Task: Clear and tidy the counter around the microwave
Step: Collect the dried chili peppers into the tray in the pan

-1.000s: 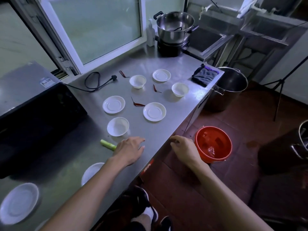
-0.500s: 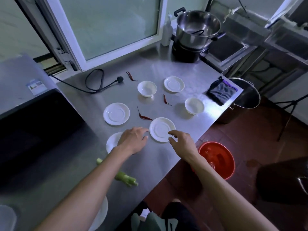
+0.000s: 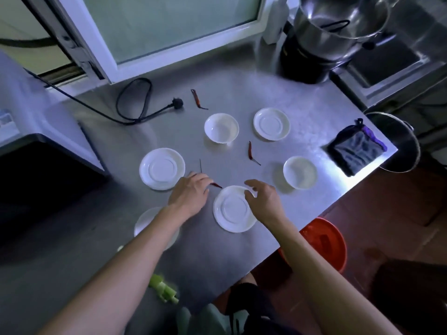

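On the steel counter lie white saucers and small white bowls. Loose red chilies are scattered between them. My left hand is over a third red chili and its fingers curl down onto it; only the tip and stem show. My right hand hovers with relaxed fingers over the right rim of the nearest saucer and holds nothing. Another white dish is partly hidden under my left forearm.
The dark microwave fills the left, its power cord looped on the counter. A green vegetable piece lies near the front edge. A dark cloth sits at the right corner, a steel pot behind. A red bucket stands on the floor.
Both hands have moved forward across the counter. The left hand has gone from beside the saucer onto the chili; the right hand has come over the nearest saucer's rim.
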A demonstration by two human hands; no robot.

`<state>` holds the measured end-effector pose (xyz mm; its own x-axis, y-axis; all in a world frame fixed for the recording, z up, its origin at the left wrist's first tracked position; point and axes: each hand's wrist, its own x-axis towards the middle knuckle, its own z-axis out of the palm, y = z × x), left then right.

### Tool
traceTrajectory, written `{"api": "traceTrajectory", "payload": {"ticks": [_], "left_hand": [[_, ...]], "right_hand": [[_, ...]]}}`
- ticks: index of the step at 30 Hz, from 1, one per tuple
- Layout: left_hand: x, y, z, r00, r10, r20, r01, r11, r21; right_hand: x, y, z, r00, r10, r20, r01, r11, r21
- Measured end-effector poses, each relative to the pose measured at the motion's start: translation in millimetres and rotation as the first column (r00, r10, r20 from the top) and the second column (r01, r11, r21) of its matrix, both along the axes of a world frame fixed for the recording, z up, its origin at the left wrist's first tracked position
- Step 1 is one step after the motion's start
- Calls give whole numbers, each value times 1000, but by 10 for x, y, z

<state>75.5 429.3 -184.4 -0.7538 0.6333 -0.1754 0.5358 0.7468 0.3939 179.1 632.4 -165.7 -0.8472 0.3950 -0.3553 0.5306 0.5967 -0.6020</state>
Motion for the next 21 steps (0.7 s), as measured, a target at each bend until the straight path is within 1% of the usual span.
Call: {"api": "traceTrajectory", "payload": {"ticks": [3,5,11,14,21], "left_hand": [[-135,139,-186,998,-26,-58,25,1000,-10],[-201,206,-289,996,-54,-78,50,997,-51],[-310,296,-453,989,-81,-126,62,987,-149],[-361,356,-476,991,-42,-126,24,989,-145],[-438,519,-417,993,102,-60,-105,993,-49]], "right_hand": [[-234,222,-145,1000,19,19,-18,1000,-11],[-393,344,-228,1000,19,25,-19,1000,-4],[-790,587,-388,999,33,-30,-31,998,47],[-921,665,-439,997,23,-71,-19,999,50],[-1113,680,-546,995,-51,-86,58,995,84]]}}
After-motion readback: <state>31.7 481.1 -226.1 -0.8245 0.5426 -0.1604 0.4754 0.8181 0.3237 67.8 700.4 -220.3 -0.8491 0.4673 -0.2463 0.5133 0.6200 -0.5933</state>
